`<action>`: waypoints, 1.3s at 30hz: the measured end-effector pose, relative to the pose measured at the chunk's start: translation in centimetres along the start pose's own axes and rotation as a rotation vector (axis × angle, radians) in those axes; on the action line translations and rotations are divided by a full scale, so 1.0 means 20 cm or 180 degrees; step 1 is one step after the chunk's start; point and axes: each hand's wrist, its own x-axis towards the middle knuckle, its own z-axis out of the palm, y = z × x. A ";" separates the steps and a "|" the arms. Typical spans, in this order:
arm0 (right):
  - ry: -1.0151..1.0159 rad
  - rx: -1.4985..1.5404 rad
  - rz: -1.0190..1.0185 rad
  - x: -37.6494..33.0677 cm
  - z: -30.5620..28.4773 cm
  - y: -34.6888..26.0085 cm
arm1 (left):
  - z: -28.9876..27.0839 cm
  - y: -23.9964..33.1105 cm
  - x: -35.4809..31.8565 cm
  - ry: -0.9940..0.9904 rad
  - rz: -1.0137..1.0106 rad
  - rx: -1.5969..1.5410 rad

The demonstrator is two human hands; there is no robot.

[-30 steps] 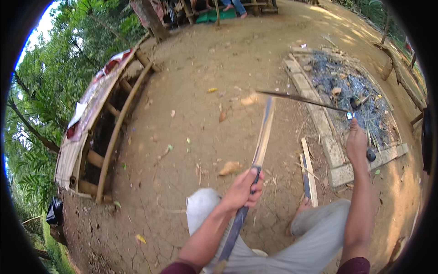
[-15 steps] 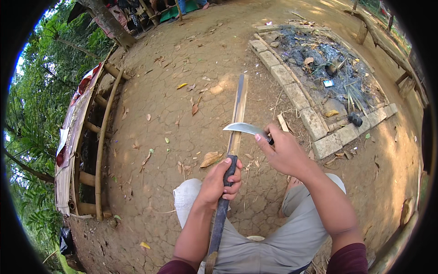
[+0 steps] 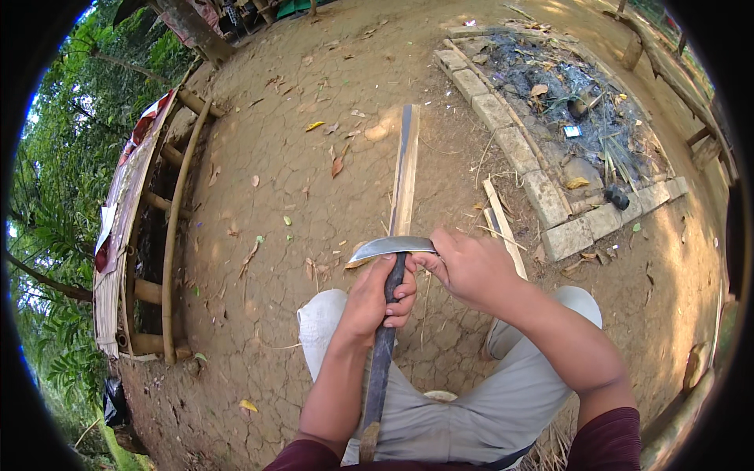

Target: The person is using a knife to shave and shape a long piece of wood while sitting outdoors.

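Bamboo strip (image 3: 404, 177) gripped by left hand (image 3: 373, 302); right hand (image 3: 471, 267) lays curved steel blade (image 3: 389, 248) across.

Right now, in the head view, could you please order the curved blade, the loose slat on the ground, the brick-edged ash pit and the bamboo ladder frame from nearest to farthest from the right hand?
1. Curved blade, held in the right hand, pointing left.
2. Loose slat, just beyond the hand.
3. Brick-edged ash pit, farther up and right.
4. Bamboo ladder frame, far left.

Soft bright daylight, faint shadows, sharp centre, strong fisheye bending, black vignette at rim.
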 end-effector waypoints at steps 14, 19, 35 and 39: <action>0.0305 -0.0928 0.0371 0.12 0.05 0.22 | 0.00 -0.07 -0.03 0.0091 -0.0212 0.0035; 0.0403 -0.0866 0.0260 0.11 0.08 0.16 | -0.02 -0.06 -0.03 0.0127 -0.0197 -0.0024; 0.0315 0.0416 0.1466 0.16 -0.12 0.30 | -0.03 -0.11 -0.03 -0.0039 -0.0289 0.0058; -0.0291 0.0748 0.0660 0.08 -0.06 0.02 | -0.04 -0.09 -0.01 -0.0057 -0.0081 -0.0163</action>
